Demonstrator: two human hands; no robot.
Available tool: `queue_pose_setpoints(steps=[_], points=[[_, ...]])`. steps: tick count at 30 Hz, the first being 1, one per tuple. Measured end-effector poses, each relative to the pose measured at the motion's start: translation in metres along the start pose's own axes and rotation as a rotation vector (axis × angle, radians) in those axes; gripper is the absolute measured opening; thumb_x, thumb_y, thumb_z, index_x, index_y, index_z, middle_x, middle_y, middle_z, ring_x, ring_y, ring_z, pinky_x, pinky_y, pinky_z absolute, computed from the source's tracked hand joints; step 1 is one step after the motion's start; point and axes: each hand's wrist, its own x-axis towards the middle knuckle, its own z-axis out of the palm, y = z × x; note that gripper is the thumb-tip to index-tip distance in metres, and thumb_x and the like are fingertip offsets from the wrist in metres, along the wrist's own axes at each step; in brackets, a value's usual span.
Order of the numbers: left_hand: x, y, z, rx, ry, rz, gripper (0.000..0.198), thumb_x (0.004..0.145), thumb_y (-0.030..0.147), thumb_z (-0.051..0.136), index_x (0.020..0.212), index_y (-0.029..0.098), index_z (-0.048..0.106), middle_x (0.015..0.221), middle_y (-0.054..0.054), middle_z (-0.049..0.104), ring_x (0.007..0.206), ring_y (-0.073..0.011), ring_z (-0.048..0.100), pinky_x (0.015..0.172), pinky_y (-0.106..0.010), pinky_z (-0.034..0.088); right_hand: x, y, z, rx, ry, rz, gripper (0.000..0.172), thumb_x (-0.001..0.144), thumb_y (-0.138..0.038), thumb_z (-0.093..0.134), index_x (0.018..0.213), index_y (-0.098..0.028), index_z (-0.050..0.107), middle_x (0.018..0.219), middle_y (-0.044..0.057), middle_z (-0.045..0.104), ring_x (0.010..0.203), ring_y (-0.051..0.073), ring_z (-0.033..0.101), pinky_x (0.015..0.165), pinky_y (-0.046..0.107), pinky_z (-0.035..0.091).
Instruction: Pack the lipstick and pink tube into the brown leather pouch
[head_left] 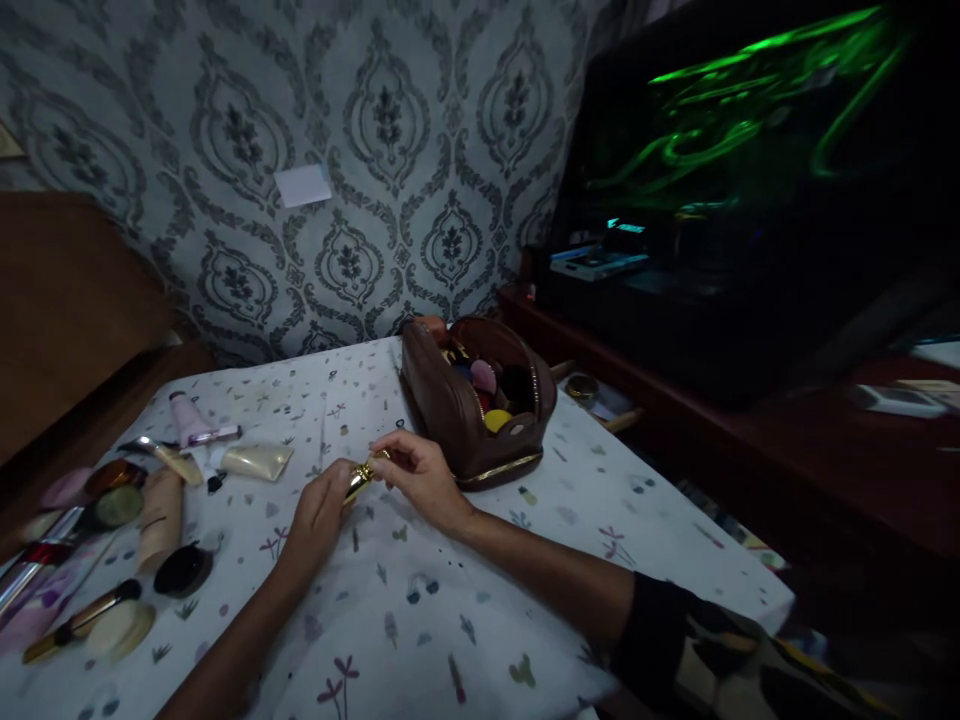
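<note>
Between my two hands is a small shiny gold cosmetic container (361, 480); its exact kind is hard to make out. The fingers of my left hand (321, 508) are wrapped around its lower end. My right hand (426, 482) pinches the upper end with thumb and fingertips. Just behind my right hand stands a brown makeup bag (442, 405), unzipped at the top. Inside it I see a pink round item (483, 376), a yellow one (496, 420) and other cosmetics partly hidden in shadow.
At the left of the patterned tablecloth (405, 620) lie several cosmetics, including a beige bottle (160, 520), a dark round jar (182, 571), a cream tube (259, 461) and a brush (82, 620). An open drawer (600, 400) and a dark computer case with green lights (720, 200) are at the right.
</note>
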Motion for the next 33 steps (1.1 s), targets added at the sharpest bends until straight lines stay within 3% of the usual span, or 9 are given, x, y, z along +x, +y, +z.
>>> queue_pose_setpoints(steps=[5, 9, 12, 19, 25, 29, 33], points=[[0.005, 0.012, -0.001, 0.153, 0.012, 0.164, 0.045, 0.098, 0.054, 0.039, 0.086, 0.019, 0.065, 0.077, -0.001, 0.062, 0.073, -0.0175, 0.055, 0.069, -0.027, 0.043, 0.000, -0.007, -0.001, 0.039, 0.030, -0.002, 0.029, 0.080, -0.042, 0.072, 0.092, -0.018, 0.062, 0.071, -0.002, 0.060, 0.061, 0.011, 0.055, 0.055, 0.023, 0.043], [0.010, 0.010, 0.000, 0.258, 0.008, 0.183, 0.038, 0.097, 0.049, 0.042, 0.090, 0.019, 0.064, 0.078, -0.001, 0.065, 0.072, -0.0170, 0.057, 0.068, -0.027, 0.043, 0.000, -0.008, -0.002, 0.061, 0.028, 0.008, 0.033, 0.082, -0.048, 0.069, 0.093, -0.018, 0.059, 0.068, -0.002, 0.059, 0.060, 0.011, 0.057, 0.052, 0.022, 0.043], [0.012, 0.010, 0.002, 0.294, 0.036, 0.200, 0.034, 0.096, 0.047, 0.044, 0.093, 0.020, 0.064, 0.076, 0.000, 0.064, 0.070, -0.0166, 0.057, 0.067, -0.026, 0.043, 0.001, -0.009, -0.003, 0.050, 0.014, 0.005, 0.034, 0.086, -0.051, 0.064, 0.094, -0.018, 0.059, 0.064, -0.005, 0.055, 0.053, 0.008, 0.052, 0.048, 0.020, 0.039], [0.023, 0.023, 0.007, 0.304, 0.122, 0.302, 0.029, 0.091, 0.046, 0.049, 0.093, 0.020, 0.061, 0.077, 0.000, 0.066, 0.063, -0.0151, 0.056, 0.063, -0.025, 0.045, 0.004, -0.023, -0.007, 0.076, 0.048, 0.020, 0.040, 0.084, -0.059, 0.062, 0.088, -0.020, 0.055, 0.063, -0.006, 0.053, 0.045, 0.005, 0.044, 0.039, 0.017, 0.032], [0.034, 0.026, 0.016, 0.209, 0.142, 0.326, 0.027, 0.091, 0.045, 0.051, 0.096, 0.020, 0.060, 0.083, -0.001, 0.066, 0.072, -0.0162, 0.060, 0.067, -0.026, 0.048, 0.005, -0.032, -0.009, 0.102, 0.090, 0.016, 0.042, 0.083, -0.060, 0.062, 0.089, -0.020, 0.052, 0.062, -0.007, 0.052, 0.044, 0.006, 0.043, 0.037, 0.017, 0.029], [0.039, 0.025, 0.022, 0.076, 0.132, 0.293, 0.032, 0.095, 0.049, 0.049, 0.099, 0.019, 0.059, 0.078, 0.001, 0.060, 0.065, -0.0135, 0.054, 0.061, -0.024, 0.044, 0.001, -0.042, -0.010, 0.026, 0.109, -0.065, 0.033, 0.089, -0.053, 0.058, 0.092, -0.021, 0.052, 0.065, -0.006, 0.052, 0.048, 0.007, 0.046, 0.043, 0.019, 0.036], [0.041, 0.033, 0.032, -0.084, 0.110, 0.262, 0.039, 0.097, 0.055, 0.045, 0.093, 0.018, 0.059, 0.064, 0.005, 0.047, 0.053, -0.0114, 0.043, 0.051, -0.023, 0.037, -0.004, -0.058, -0.016, -0.332, 0.147, -0.254, 0.023, 0.096, -0.042, 0.053, 0.103, -0.020, 0.056, 0.077, -0.002, 0.059, 0.065, 0.012, 0.057, 0.063, 0.025, 0.049]])
